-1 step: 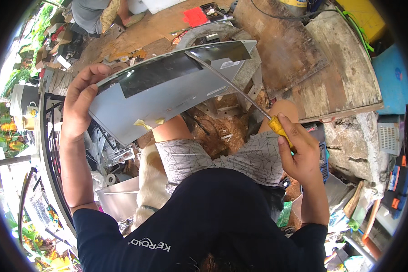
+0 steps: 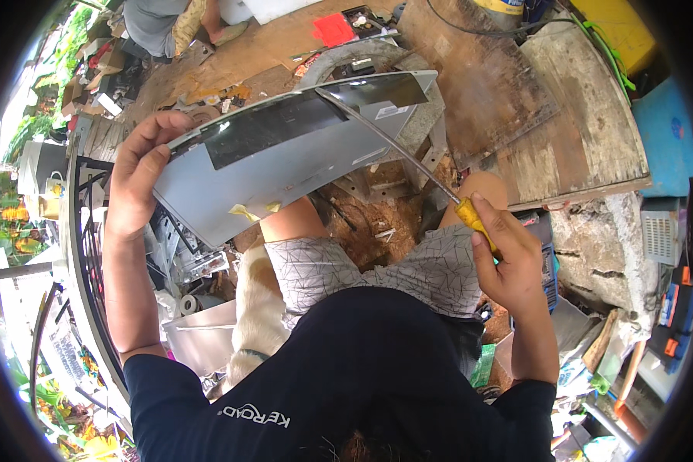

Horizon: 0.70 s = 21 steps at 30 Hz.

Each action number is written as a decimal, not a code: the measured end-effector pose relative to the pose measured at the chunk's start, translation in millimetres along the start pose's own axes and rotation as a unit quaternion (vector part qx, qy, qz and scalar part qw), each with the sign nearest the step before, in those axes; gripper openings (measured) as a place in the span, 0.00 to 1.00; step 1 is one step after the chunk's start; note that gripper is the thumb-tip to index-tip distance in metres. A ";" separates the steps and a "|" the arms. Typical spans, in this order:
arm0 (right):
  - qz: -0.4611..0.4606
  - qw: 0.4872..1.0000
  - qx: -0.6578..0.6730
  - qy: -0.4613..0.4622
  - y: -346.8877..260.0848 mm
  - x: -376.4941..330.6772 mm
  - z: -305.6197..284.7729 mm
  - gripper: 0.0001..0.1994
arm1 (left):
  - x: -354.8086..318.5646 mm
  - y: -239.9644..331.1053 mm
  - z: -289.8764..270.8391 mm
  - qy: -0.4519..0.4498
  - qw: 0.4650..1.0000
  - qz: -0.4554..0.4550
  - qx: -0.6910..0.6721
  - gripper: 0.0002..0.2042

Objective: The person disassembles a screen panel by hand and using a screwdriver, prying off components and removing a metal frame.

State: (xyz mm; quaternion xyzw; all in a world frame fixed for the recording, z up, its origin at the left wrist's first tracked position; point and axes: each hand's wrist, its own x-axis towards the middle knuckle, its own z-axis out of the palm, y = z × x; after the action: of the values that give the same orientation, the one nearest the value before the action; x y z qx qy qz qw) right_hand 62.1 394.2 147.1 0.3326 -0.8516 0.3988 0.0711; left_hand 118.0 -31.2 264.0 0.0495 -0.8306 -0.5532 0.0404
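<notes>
My left hand grips the near-left end of a flat grey display panel, thumb on top and fingers around its edge. A glossy black strip runs along the panel's far side, and two bits of yellow tape stick up near its close edge. In my right hand is a long screwdriver, held by its yellow handle. Its steel shaft slants across the panel, and the tip lies at the black strip near the far edge. Whether the tip is under the strip or only against it, I cannot tell.
Beyond the panel stands a round grey metal stand. Wooden boards lie at the right, near a blue container. A white-and-tan dog is beside my left thigh. Another person sits at the far left.
The panel has dipped very slightly toward me along its far edge, with my left hand shifting a little. My right hand and the screwdriver are nearly still.
</notes>
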 end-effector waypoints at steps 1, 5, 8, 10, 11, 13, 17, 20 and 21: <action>0.004 1.000 -0.002 -0.008 -0.9 1.1 -0.1 0.24 | -2.6 -4.2 -0.8 -0.001 1.000 0.010 0.006 0.19; -0.008 1.000 -0.018 -0.025 -4.7 6.3 -4.6 0.24 | -11.3 -14.3 -8.5 0.002 1.000 0.006 0.005 0.19; -0.025 0.999 -0.026 -0.022 -6.0 6.7 -6.3 0.24 | -11.3 -0.5 -10.0 -0.030 0.999 -0.030 0.023 0.19; -0.028 0.999 -0.026 -0.019 -6.0 3.6 -5.4 0.24 | -7.7 13.3 -8.5 -0.062 0.996 -0.051 0.043 0.19; -0.028 0.999 -0.025 -0.016 -5.3 1.7 -4.3 0.24 | -5.7 18.4 -7.6 -0.077 0.994 -0.057 0.052 0.19; -0.023 1.000 -0.014 -0.009 -3.2 -2.1 -1.6 0.23 | -2.6 22.2 -8.7 -0.095 0.991 -0.073 0.065 0.20; 0.008 1.000 0.022 0.013 4.5 -13.0 4.9 0.21 | 0.8 42.7 17.2 -0.117 0.895 0.125 0.412 0.28; 0.019 0.999 0.038 0.032 9.5 -20.6 11.1 0.20 | -0.6 40.7 48.2 -0.032 0.788 0.135 0.600 0.26; 0.020 0.998 0.042 0.039 10.1 -21.8 11.9 0.20 | 3.5 39.3 53.5 -0.007 0.778 0.141 0.612 0.18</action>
State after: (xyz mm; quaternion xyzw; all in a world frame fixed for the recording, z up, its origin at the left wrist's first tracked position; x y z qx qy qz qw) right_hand 74.3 401.3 124.3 0.3025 -0.8371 0.4481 0.0829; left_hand 106.5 32.4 279.6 -0.0575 -0.9922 0.0829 0.0730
